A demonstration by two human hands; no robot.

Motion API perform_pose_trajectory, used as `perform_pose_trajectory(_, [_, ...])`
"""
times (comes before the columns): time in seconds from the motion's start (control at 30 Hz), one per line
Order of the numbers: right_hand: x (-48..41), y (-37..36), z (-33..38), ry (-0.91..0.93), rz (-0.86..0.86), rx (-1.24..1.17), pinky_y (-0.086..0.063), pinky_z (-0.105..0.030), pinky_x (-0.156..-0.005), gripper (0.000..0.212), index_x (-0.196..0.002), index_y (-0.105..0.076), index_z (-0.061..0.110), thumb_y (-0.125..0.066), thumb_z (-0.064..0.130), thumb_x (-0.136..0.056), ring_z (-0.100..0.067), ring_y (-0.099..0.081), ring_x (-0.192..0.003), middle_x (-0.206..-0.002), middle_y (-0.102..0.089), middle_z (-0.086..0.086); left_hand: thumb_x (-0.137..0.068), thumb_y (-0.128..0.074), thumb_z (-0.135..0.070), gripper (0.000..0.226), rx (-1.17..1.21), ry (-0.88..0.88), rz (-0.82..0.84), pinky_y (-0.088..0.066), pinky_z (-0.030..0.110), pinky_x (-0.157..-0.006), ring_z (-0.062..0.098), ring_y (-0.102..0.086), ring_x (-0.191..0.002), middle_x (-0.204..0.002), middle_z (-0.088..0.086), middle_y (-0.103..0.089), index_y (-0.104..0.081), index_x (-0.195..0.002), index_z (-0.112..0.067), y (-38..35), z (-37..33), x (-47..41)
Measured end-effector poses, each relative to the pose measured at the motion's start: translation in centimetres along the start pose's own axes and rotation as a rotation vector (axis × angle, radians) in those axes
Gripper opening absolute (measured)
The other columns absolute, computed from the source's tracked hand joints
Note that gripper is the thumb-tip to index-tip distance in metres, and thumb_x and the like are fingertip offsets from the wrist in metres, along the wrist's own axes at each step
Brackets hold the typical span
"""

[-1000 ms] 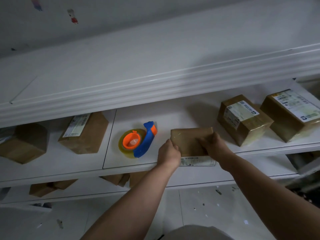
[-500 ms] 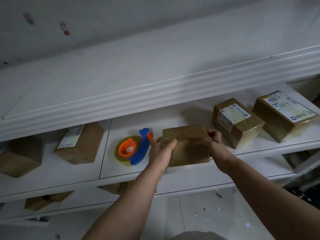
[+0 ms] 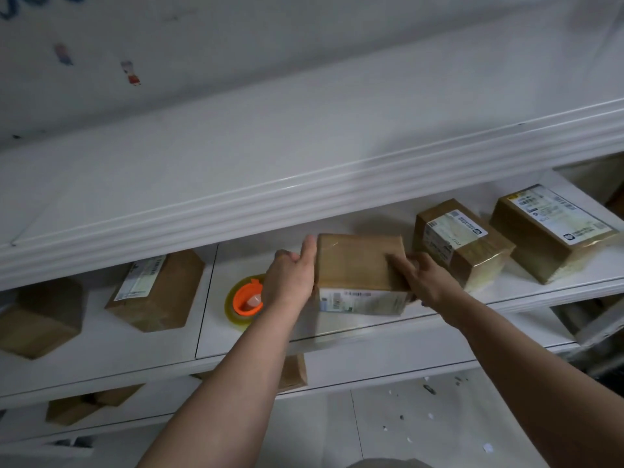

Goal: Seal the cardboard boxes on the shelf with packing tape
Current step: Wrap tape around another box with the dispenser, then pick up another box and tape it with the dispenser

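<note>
- Cardboard box (image 3: pixel 359 265): small, brown, on the middle shelf (image 3: pixel 337 327) near its front edge, with a white printed label (image 3: pixel 361 301) on the face turned toward the camera. I cannot tell whether its underside sits flat on the shelf or is tipped up.
- The top face has a slight sheen near one corner. It may be tape or film, but the view is too soft to say.
- Left hand (image 3: pixel 290 280): flat against the box's left side, fingers straight, index finger along the upper corner. It presses rather than grips.
- Right hand (image 3: pixel 423 276): at the box's right end, fingers hooked over the top edge and holding it. The thumb is hidden and the hand is blurred.
- Handling, as a judgement:
  - The box is probably light and stiff enough to turn with two hands.
  - The walls could dent under a hard squeeze.
  - Any taped faces would be slick.
  - The best hold is on opposite ends near the corners, which leaves the flap seam free for the tape.
- Tape dispenser (image 3: pixel 248 298): just left of the box, behind the left hand. It has an orange core in a yellowish roll and is partly hidden.
- Two labelled boxes stand to the right of the box, the nearer one (image 3: pixel 462 246) close by and the farther one (image 3: pixel 553 233) beyond it.
- Two more boxes lie well to the left of the box, one with a label (image 3: pixel 157 288) and one plain (image 3: pixel 37 319).
- Below the box, a lower shelf holds further boxes (image 3: pixel 89 403).
- Above the box is the upper shelf (image 3: pixel 304 170), and below everything a floor (image 3: pixel 422 430) with scattered scraps.
</note>
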State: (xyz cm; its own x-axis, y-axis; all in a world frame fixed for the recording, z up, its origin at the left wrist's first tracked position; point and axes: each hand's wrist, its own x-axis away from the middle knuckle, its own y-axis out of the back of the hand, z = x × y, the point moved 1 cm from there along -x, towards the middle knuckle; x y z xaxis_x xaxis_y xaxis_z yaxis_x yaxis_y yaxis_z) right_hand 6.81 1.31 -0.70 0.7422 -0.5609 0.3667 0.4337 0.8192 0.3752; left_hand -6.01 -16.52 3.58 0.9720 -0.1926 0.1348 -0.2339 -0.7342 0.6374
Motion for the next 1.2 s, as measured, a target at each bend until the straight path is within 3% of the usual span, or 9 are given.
perform_pose_trajectory(0.1, [0.2, -1.0, -0.6, -0.148, 0.096, 0.082, -0.046, -0.025, -0.051, 0.072, -0.124, -0.047, 0.008, -0.033, 0.070, -0.088, -0.023, -0.072, -0.067, -0.091, -0.071, -0.013, -0.082, -0.043, -0.073, 0.061, 0.090, 0.050, 0.164, -0.049, 0.032, -0.069, 0.023, -0.066, -0.079, -0.083, 0.005, -0.071, -0.064, -0.080, -0.016, -0.9, 0.2, 0.4])
perform_pose_trajectory(0.3, [1.1, -1.4, -0.8, -0.135, 0.249, -0.083, -0.051, -0.029, -0.061, 0.062, -0.143, -0.027, 0.026, -0.044, 0.058, -0.093, -0.023, -0.073, -0.073, -0.096, -0.070, -0.016, -0.098, -0.050, -0.041, 0.024, 0.338, 0.273, 0.226, -0.043, 0.028, -0.058, 0.014, -0.063, -0.077, -0.091, 0.002, -0.069, -0.059, -0.099, -0.019, -1.8, 2.4, 0.8])
perform_pose_trajectory(0.43, [0.8, -0.6, -0.3, -0.240, 0.180, -0.082, -0.047, -0.024, -0.055, 0.066, -0.115, -0.058, 0.007, -0.025, 0.061, -0.097, -0.022, -0.069, -0.063, -0.080, -0.074, -0.017, -0.096, -0.053, -0.038, 0.022, 0.386, 0.100, 0.048, -0.049, 0.032, -0.072, 0.018, -0.066, -0.082, -0.091, 0.005, -0.071, -0.061, -0.083, -0.022, -1.6, 1.4, -0.4])
perform_pose_trajectory(0.5, [0.6, -0.6, -0.7, -0.246, 0.048, 0.036, -0.047, -0.024, -0.056, 0.069, -0.107, -0.062, 0.005, -0.022, 0.060, -0.097, -0.023, -0.068, -0.064, -0.078, -0.073, -0.014, -0.094, -0.058, -0.017, 0.009, 0.414, 0.007, 0.168, -0.047, 0.023, -0.074, 0.014, -0.063, -0.089, -0.105, 0.005, -0.069, -0.063, -0.092, -0.023, -2.2, 1.1, -0.5])
perform_pose_trajectory(0.63, [0.8, -1.0, -1.5, 0.184, -0.317, 0.758, -0.043, -0.038, -0.092, 0.062, -0.136, -0.045, 0.037, -0.024, 0.071, -0.089, -0.027, -0.049, -0.116, -0.126, -0.055, -0.004, -0.089, -0.052, 0.012, 0.051, 0.416, -0.051, 0.369, -0.050, 0.018, -0.082, 0.014, -0.059, -0.111, -0.122, 0.003, -0.061, -0.057, -0.118, -0.029, -4.8, 2.6, 0.3])
perform_pose_trajectory(0.77, [1.7, -3.6, -1.3, 0.524, -0.093, 1.028, -0.034, -0.045, -0.099, 0.077, -0.146, -0.016, 0.051, -0.026, 0.076, -0.074, -0.030, -0.024, -0.137, -0.155, -0.022, 0.000, -0.092, -0.043, 0.014, 0.053, 0.677, 0.079, 0.310, -0.051, 0.025, -0.090, 0.009, -0.059, -0.109, -0.120, -0.001, -0.063, -0.054, -0.129, -0.022, -5.9, 2.6, 1.3])
perform_pose_trajectory(0.97, [-0.6, -4.1, 0.4, 0.271, -0.212, 1.068, -0.004, -0.067, -0.109, 0.079, -0.150, 0.004, 0.043, -0.042, 0.061, -0.088, -0.038, 0.013, -0.146, -0.161, 0.008, -0.006, -0.091, -0.044, 0.002, 0.038, 0.097, 0.027, 0.036, -0.045, 0.025, -0.091, 0.023, -0.056, -0.116, -0.125, 0.006, -0.059, -0.059, -0.121, -0.015, -3.0, 4.5, 0.0])
perform_pose_trajectory(1.13, [0.5, -9.5, 2.9, 0.566, -0.079, 1.099, 0.008, -0.060, -0.115, 0.067, -0.153, -0.012, 0.030, -0.040, 0.049, -0.095, -0.022, 0.031, -0.140, -0.160, 0.018, -0.007, -0.089, -0.059, -0.018, 0.054, -0.264, 0.315, -0.076, -0.039, 0.046, -0.107, 0.040, -0.032, -0.136, -0.155, 0.017, -0.023, -0.041, -0.139, -0.013, 1.7, 9.4, -2.8])
perform_pose_trajectory(1.2, [0.6, -11.8, 3.2, 0.564, 0.005, 1.070, 0.004, -0.056, -0.117, 0.061, -0.152, -0.020, 0.028, -0.042, 0.041, -0.097, -0.021, 0.026, -0.144, -0.161, 0.014, -0.006, -0.089, -0.056, -0.021, 0.054, -0.222, 0.347, 0.024, -0.040, 0.043, -0.106, 0.040, -0.040, -0.130, -0.151, 0.018, -0.032, -0.042, -0.141, -0.020, 2.6, 11.1, -3.3])
